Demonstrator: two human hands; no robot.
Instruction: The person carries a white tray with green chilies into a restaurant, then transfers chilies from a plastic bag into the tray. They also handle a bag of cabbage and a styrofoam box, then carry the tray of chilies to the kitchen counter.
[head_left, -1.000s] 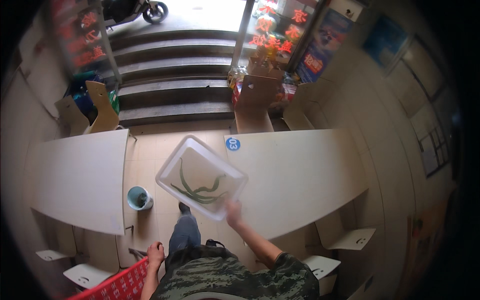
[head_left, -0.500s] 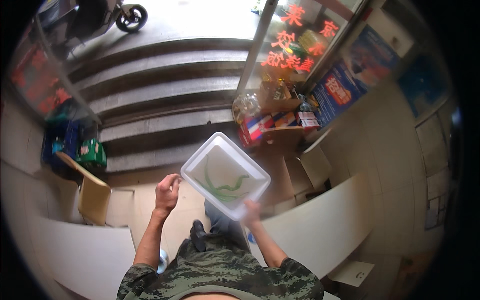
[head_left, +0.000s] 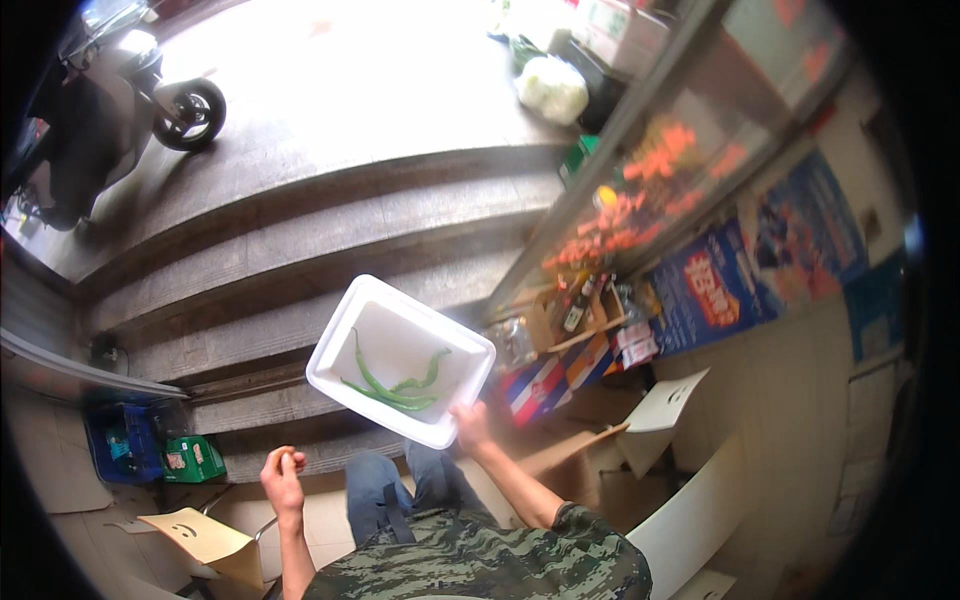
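My right hand (head_left: 472, 428) grips the lower right corner of a white rectangular plastic tray (head_left: 470, 347), holding it out in front of me. Inside the tray lie several long, thin green chilli peppers (head_left: 375, 388), gathered toward its near side. My left hand (head_left: 284, 478) hangs apart from the tray, to its lower left, with the fingers curled in and nothing visible in them. Below the hands, my jeans-clad legs and camouflage shirt show.
Steps (head_left: 290, 260) rise ahead to a bright outdoor area with a parked scooter (head_left: 95, 130). A glass door (head_left: 640, 190) stands at right above cardboard boxes (head_left: 560, 378). Chairs with smile cut-outs (head_left: 205, 535) flank me. Blue and green crates (head_left: 190, 458) sit at left.
My view has shifted toward the steps, and the tables have slid back toward the lower edge. The tray stays in my right hand; my left hand is now farther from it.
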